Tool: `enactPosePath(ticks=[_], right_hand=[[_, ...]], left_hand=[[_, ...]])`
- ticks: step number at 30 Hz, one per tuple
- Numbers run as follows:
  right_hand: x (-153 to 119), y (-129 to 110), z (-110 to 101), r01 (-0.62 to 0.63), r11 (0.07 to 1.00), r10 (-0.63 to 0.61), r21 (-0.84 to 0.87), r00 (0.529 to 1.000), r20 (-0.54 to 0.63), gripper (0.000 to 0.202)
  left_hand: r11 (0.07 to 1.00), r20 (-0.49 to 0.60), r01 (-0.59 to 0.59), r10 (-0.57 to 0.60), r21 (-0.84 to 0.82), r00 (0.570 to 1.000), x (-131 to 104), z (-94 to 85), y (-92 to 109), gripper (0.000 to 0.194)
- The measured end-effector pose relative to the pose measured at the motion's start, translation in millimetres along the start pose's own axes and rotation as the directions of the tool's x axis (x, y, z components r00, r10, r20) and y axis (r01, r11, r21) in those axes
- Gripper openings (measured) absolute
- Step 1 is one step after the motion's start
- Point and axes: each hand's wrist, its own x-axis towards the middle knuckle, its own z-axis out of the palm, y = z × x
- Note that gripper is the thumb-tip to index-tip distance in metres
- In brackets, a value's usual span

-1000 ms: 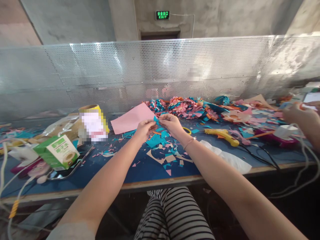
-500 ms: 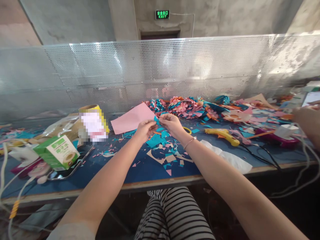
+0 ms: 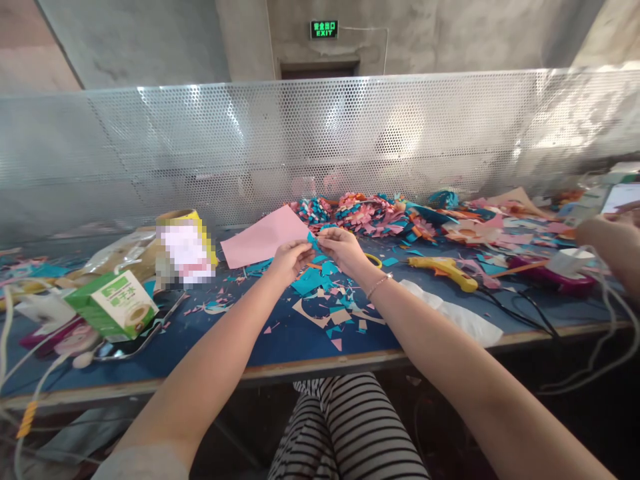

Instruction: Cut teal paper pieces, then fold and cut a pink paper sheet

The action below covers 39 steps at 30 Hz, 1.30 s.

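Note:
Between my fingertips is a small piece of blue paper (image 3: pixel 312 239), held up over the table. My left hand (image 3: pixel 293 259) pinches it from the left, and my right hand (image 3: pixel 344 247) grips it from the right; the fingers cover much of it. Behind my left hand lies a pink paper sheet (image 3: pixel 263 239). Loose blue paper scraps (image 3: pixel 310 281) and cream paper offcuts (image 3: pixel 341 317) are spread below my hands. The yellow handle of a tool (image 3: pixel 374 260), perhaps scissors, shows partly behind my right wrist.
A yellow glue gun (image 3: pixel 447 270) and a white plastic bag (image 3: pixel 465 319) lie to the right. Paper flowers (image 3: pixel 363 213) are heaped along the perforated metal screen (image 3: pixel 210 147). A green drink carton (image 3: pixel 113 307) stands left. Another person's hand (image 3: pixel 607 243) is at far right.
My hands keep their hold on the blue paper with hardly any movement. The other person's hand at far right has shifted slightly left.

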Motion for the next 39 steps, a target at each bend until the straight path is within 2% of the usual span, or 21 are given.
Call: enactPosePath(ticks=[6, 10, 14, 19, 25, 32, 39], right_hand=[[0.7, 1.6, -0.4, 0.01, 0.998, -0.011, -0.059, 1.0, -0.002, 0.033], [3.1, 5.3, -1.5, 0.053, 0.986, -0.051, -0.158, 0.999, 0.017, 0.029], [4.1, 6.9, -1.9, 0.126, 0.938, -0.115, -0.322, 0.992, 0.054, 0.019], [2.5, 4.9, -0.2, 0.162, 0.873, -0.132, -0.459, 0.986, 0.097, 0.011], [3.4, 5.4, -1.1, 0.211, 0.834, -0.161, -0.51, 0.977, 0.142, 0.008], [4.7, 7.5, -4.1, 0.304, 0.788, -0.244, -0.536, 0.953, 0.182, 0.011], [4.9, 7.9, -3.5, 0.264, 0.812, -0.223, -0.52, 0.964, 0.142, 0.008]], left_hand=[[1.0, 0.005, -0.013, 0.013, 0.018, 1.0, 1.8, -2.2, -2.3, 0.009], [0.999, 0.014, -0.021, 0.02, 0.029, 1.0, 2.7, -3.0, -3.4, 0.008], [0.999, 0.001, -0.023, 0.023, 0.039, 1.0, 2.9, -2.7, -2.0, 0.01], [1.0, 0.014, -0.018, 0.017, 0.024, 1.0, 2.0, -3.0, 1.3, 0.011], [0.997, 0.053, -0.055, 0.053, 0.049, 0.997, 0.0, -2.3, 1.7, 0.011], [0.992, 0.043, -0.085, 0.081, 0.09, 0.996, 0.7, -2.9, -1.2, 0.016], [0.988, 0.102, -0.108, 0.097, 0.11, 0.99, 1.9, -5.1, -1.7, 0.022]])
